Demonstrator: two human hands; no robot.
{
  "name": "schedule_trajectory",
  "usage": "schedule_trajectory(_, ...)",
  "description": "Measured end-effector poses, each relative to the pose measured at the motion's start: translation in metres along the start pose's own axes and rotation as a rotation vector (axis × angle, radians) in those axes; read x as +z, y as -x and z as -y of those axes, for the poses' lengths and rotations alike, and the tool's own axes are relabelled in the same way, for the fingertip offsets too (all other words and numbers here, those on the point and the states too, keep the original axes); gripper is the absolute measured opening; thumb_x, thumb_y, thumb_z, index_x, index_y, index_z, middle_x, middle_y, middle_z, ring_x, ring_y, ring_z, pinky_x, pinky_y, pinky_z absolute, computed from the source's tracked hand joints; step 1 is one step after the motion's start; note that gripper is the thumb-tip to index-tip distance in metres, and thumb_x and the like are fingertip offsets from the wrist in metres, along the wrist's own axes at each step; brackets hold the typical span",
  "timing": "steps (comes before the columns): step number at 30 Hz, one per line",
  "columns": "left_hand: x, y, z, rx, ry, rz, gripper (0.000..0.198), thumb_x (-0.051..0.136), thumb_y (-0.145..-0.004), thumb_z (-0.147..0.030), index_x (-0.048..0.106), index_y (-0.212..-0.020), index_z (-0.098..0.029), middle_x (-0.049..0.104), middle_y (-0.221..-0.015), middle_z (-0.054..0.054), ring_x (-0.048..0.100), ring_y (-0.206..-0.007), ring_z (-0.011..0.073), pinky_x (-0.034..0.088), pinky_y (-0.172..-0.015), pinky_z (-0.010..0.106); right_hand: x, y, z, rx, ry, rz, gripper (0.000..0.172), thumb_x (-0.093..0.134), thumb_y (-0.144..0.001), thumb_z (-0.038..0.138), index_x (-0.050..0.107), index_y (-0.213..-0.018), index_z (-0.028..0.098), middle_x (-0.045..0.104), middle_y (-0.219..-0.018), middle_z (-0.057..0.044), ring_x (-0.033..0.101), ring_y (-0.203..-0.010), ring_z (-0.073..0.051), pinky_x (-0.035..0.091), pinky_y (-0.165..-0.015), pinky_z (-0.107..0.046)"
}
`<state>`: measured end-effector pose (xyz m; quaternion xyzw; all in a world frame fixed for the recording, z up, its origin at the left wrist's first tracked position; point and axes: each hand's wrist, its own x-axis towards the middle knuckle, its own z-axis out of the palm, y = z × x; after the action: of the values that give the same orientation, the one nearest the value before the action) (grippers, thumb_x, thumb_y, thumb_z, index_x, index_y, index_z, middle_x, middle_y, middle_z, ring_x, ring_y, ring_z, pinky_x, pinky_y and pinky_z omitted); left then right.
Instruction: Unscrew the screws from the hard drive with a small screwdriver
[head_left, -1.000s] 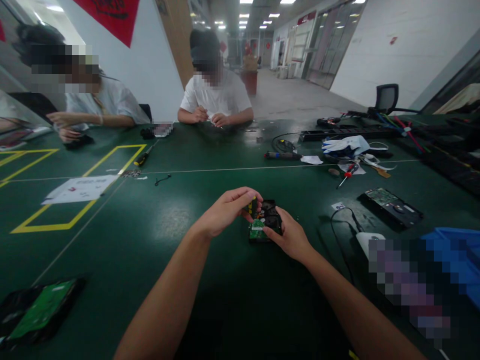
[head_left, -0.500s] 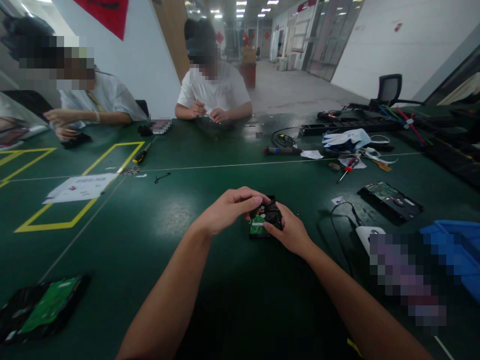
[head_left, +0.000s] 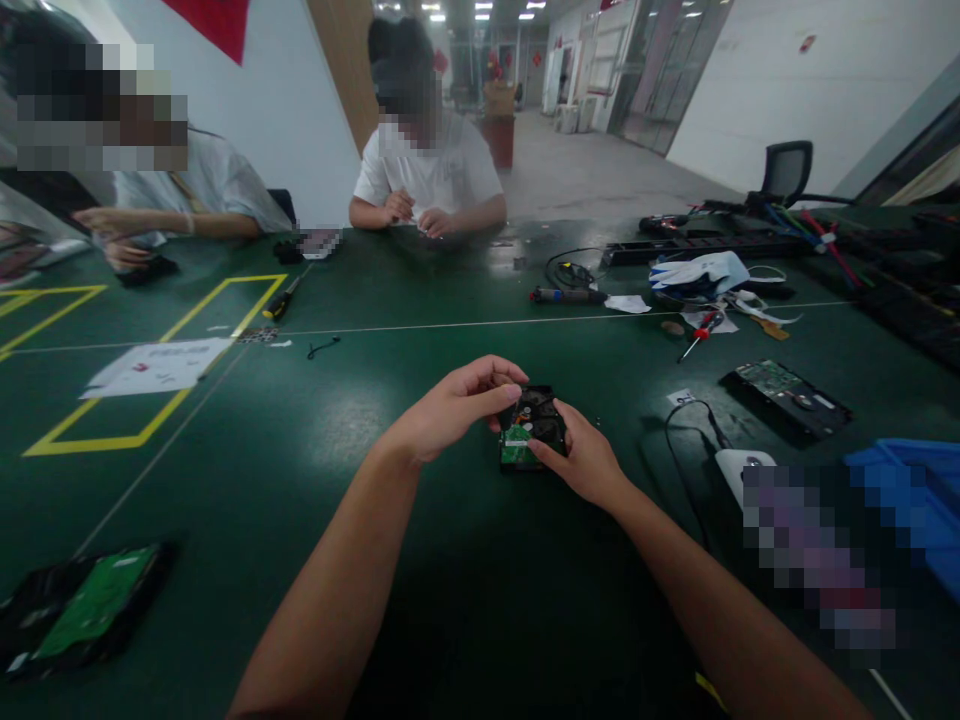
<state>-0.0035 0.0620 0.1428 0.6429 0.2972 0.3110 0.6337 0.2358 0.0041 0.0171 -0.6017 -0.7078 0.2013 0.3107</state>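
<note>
In front of me on the green table lies a black hard drive (head_left: 537,428) with a green circuit board on its near part. My right hand (head_left: 589,455) grips its right side, thumb over the near face and fingers along the far edge. At the drive's upper left corner is my left hand (head_left: 480,395), its thumb and fingertips closed in a pinch. Whatever those fingertips hold, if anything, is hidden. Another hard drive (head_left: 787,400) rests farther right, and one more (head_left: 90,605) sits at the near left.
A white device with a cable (head_left: 731,470) and a blue bin (head_left: 915,500) are at the right. Beyond are a red screwdriver (head_left: 700,335), white gloves (head_left: 701,275) and an electric screwdriver (head_left: 568,297). A yellow-black screwdriver (head_left: 281,300) and paper (head_left: 157,367) lie left. Two people sit across.
My left hand has drawn slightly up and left, uncovering more of the drive's far part. The right hand keeps its grip on the drive. The camera view has shifted a little.
</note>
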Motion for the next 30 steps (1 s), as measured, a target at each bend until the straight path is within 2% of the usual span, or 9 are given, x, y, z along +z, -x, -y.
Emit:
schedule_trajectory(7,0.0039,0.0004,-0.0002,-0.057,0.074,-0.010,0.022,0.069,-0.091,-0.037,0.063,-0.098,-0.017,0.066,-0.099,0.006,0.061,-0.088,0.0161,0.049,-0.068,0.027,-0.0036,-0.0007,0.0044,-0.016,-0.013,0.013,0.068,0.069,-0.090,0.048,0.047,-0.152,0.028,0.058,-0.146,-0.012,0.053,-0.138,-0.035,0.045,-0.113,-0.058)
schedule_trajectory(16,0.0043,0.0004,-0.0016,-0.037,0.016,-0.025,0.022,0.068,-0.090,-0.036,0.074,-0.100,-0.017,0.068,-0.101,0.006,0.058,-0.085,0.0152,0.046,-0.063,0.025,-0.0051,-0.0004,0.0066,-0.045,-0.017,0.013,0.064,0.067,-0.093,0.047,0.046,-0.151,0.028,0.056,-0.149,-0.010,0.056,-0.134,-0.032,0.047,-0.110,-0.053)
schedule_trajectory(22,0.0068,-0.0005,-0.0015,0.002,0.096,-0.017,0.021,0.064,-0.092,-0.031,0.072,-0.107,-0.019,0.068,-0.102,0.006,0.062,-0.089,0.0162,0.049,-0.064,0.025,-0.0022,-0.0005,0.0021,-0.045,-0.009,0.002,0.066,0.067,-0.092,0.048,0.046,-0.151,0.027,0.056,-0.150,-0.012,0.055,-0.137,-0.032,0.046,-0.111,-0.053)
schedule_trajectory(27,0.0087,-0.0013,0.0001,0.003,0.143,0.006,0.020,0.064,-0.093,-0.031,0.073,-0.103,-0.017,0.070,-0.104,0.009,0.065,-0.095,0.0190,0.054,-0.072,0.028,-0.0001,0.0000,-0.0006,-0.062,-0.010,-0.019,0.067,0.067,-0.092,0.049,0.046,-0.151,0.025,0.057,-0.148,-0.012,0.054,-0.138,-0.032,0.045,-0.114,-0.051)
schedule_trajectory(30,0.0099,-0.0020,0.0013,0.001,0.131,-0.008,0.023,0.065,-0.093,-0.036,0.073,-0.103,-0.017,0.070,-0.104,0.008,0.064,-0.094,0.0183,0.053,-0.071,0.027,-0.0008,0.0003,0.0002,-0.085,-0.019,-0.017,0.064,0.066,-0.094,0.047,0.045,-0.151,0.027,0.058,-0.147,-0.011,0.056,-0.136,-0.031,0.047,-0.112,-0.050)
